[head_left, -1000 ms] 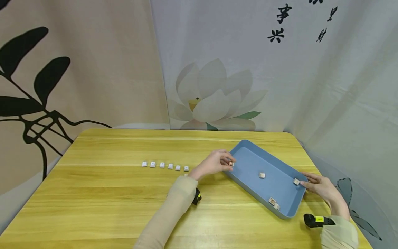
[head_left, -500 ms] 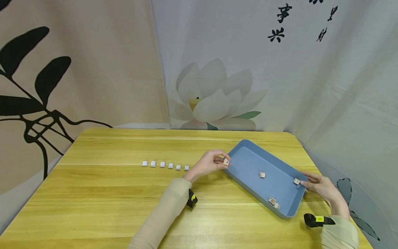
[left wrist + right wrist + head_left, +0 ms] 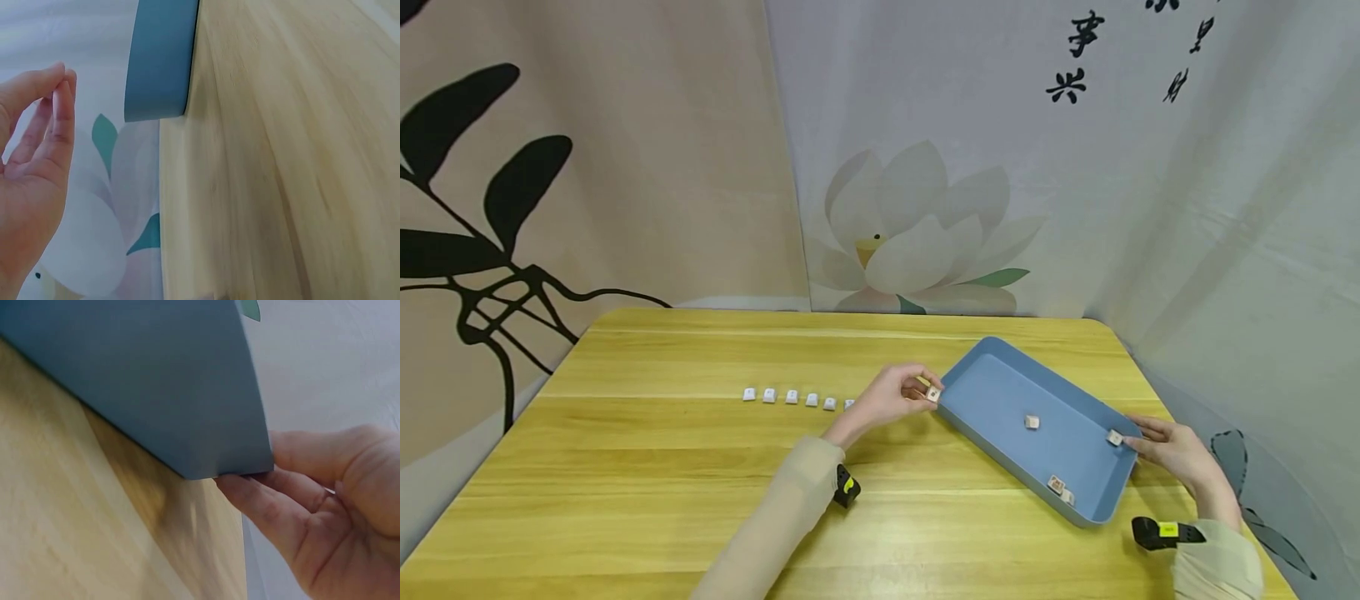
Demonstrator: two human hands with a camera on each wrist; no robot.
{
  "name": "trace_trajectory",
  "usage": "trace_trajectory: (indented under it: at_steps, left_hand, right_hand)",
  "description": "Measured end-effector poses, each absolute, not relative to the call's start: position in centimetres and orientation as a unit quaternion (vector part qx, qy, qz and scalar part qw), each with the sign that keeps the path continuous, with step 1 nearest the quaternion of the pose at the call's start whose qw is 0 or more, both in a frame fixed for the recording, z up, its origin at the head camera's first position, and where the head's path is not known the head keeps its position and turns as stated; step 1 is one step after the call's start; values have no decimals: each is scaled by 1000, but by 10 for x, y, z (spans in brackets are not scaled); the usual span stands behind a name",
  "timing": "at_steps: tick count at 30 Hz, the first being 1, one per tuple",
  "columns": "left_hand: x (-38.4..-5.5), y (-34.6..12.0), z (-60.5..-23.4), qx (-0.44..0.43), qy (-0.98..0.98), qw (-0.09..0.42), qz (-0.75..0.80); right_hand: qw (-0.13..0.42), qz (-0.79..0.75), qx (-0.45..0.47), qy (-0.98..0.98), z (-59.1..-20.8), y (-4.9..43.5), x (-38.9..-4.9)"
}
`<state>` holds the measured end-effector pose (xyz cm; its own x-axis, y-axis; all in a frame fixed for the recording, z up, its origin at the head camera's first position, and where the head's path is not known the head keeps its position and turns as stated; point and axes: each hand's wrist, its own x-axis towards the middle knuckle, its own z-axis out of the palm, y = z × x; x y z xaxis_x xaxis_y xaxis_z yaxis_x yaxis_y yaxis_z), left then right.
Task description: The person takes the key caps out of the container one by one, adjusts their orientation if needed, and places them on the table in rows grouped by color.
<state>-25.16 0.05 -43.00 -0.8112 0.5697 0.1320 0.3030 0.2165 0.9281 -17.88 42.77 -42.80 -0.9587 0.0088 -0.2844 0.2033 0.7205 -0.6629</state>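
Note:
My left hand (image 3: 893,395) pinches a small pale keycap (image 3: 933,394) with a dark mark, just off the left corner of a blue tray (image 3: 996,387). In the left wrist view the fingertips (image 3: 65,80) meet, and the keycap is hidden behind them. At the tray's right end my right hand (image 3: 1180,457) grips the edge, with fingers under it in the right wrist view. Inside the tray lie a keycap (image 3: 1032,422) near the middle, another keycap (image 3: 1115,437) by the right thumb, and a pair, one keycap (image 3: 1056,484) touching a paler one (image 3: 1067,497), along the near wall.
Several white keycaps (image 3: 792,397) stand in a row on the wooden table (image 3: 647,467), left of the left hand, which partly covers the rightmost. The tray sits at an angle near the table's right edge. A printed curtain (image 3: 700,167) hangs behind the table.
My left hand has moved left with the keycap, from over the tray's left end to just outside its rim. The right hand and tray have stayed in place.

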Motion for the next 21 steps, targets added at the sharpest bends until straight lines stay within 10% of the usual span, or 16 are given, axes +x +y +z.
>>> trace_trajectory:
  at_steps: [21]
  left_hand:
    - [-226,-101,-433,279,840,34,464]
  right_hand:
    - [152,-377,61,912,-426,427,-181]
